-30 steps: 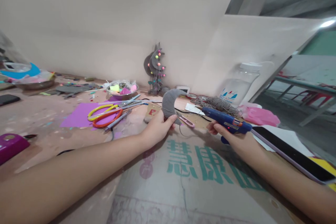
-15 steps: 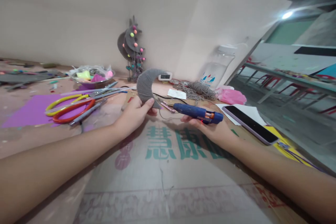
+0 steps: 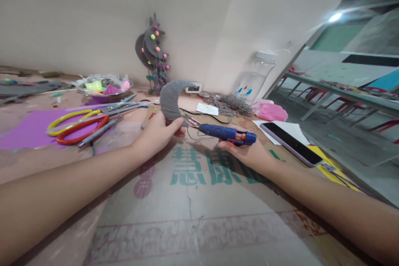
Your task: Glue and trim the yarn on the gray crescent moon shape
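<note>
My left hand (image 3: 165, 131) pinches the lower end of a crescent (image 3: 171, 100) wrapped in grey yarn, thumb in front, holding it upright above the cardboard (image 3: 149, 224). My right hand (image 3: 238, 149) is wrapped round a blue glue gun (image 3: 222, 132) with a small red light showing. The gun's metal nozzle points left and is at the crescent's lower tip, by my left thumb; whether it touches cannot be made out. A thin strand of yarn hangs below the tip. Behind lies a tangle of grey yarn (image 3: 233, 104).
Scissors with yellow and red handles (image 3: 82, 129) lie left on purple sheets (image 3: 29, 129). Farther back are a bowl (image 3: 104, 96), a decorated crescent ornament (image 3: 153, 50) and a bottle (image 3: 255, 77). A phone (image 3: 291, 143) and pink bag (image 3: 270, 111) are right.
The glue gun has moved slightly left, bringing its nozzle to the crescent's lower tip. My left hand still holds the crescent. The whole view has shifted a little.
</note>
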Action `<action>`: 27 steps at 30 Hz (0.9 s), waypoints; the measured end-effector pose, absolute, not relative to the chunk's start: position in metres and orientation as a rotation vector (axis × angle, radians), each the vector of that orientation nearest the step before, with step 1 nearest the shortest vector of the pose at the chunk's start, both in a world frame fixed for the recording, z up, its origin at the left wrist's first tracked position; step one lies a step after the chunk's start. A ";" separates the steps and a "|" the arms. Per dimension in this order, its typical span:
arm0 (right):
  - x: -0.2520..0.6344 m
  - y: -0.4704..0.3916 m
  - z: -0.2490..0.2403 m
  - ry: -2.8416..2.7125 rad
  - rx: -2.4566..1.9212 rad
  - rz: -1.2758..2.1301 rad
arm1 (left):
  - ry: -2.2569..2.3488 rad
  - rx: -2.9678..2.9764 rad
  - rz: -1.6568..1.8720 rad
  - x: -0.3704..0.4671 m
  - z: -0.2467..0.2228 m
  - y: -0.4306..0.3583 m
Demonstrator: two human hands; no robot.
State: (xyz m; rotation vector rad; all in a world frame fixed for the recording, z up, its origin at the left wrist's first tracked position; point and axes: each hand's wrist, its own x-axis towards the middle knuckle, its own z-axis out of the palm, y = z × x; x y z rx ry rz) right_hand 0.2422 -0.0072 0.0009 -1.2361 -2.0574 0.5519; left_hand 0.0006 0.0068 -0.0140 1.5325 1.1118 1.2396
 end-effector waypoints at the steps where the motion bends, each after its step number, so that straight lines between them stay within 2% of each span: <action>1: 0.242 -0.007 0.000 -2.051 -1.242 0.539 | 1.107 1.524 1.247 0.001 -0.014 0.007; 5: 0.241 -0.004 0.000 -2.033 -1.273 0.517 | 1.063 1.484 1.262 0.002 -0.012 0.007; 11: 0.239 -0.005 0.001 -2.018 -1.262 0.696 | 1.078 1.490 1.245 0.002 -0.012 0.007; 20: 0.239 -0.003 -0.002 -2.056 -1.296 0.548 | 1.106 1.516 1.223 0.002 -0.008 0.003; 27: 0.236 -0.005 0.001 -2.060 -1.305 0.557 | 1.097 1.505 1.229 0.002 -0.011 0.005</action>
